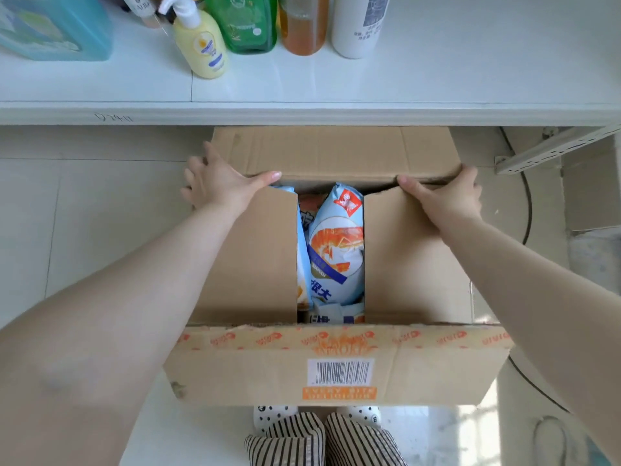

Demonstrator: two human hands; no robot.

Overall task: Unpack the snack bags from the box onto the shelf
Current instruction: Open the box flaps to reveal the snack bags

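A brown cardboard box (pixel 336 364) stands on the floor below the white shelf (pixel 437 82). Its two side flaps lie nearly closed, leaving a narrow gap in the middle. Through the gap shows a pale blue snack bag (pixel 336 243) with a shrimp picture, with other bags partly hidden beside and below it. My left hand (pixel 218 183) grips the far flap (pixel 329 153) at its left end. My right hand (pixel 447 193) grips the same flap's edge at its right end.
On the shelf stand a blue jug (pixel 53 25), a yellow pump bottle (pixel 201 45), a green bottle (pixel 245 21), an orange bottle (pixel 302 25) and a white bottle (pixel 359 25). A metal bracket (pixel 551 149) and a black cable (pixel 527 203) lie right of the box. My slippered feet (pixel 319 418) are below the box.
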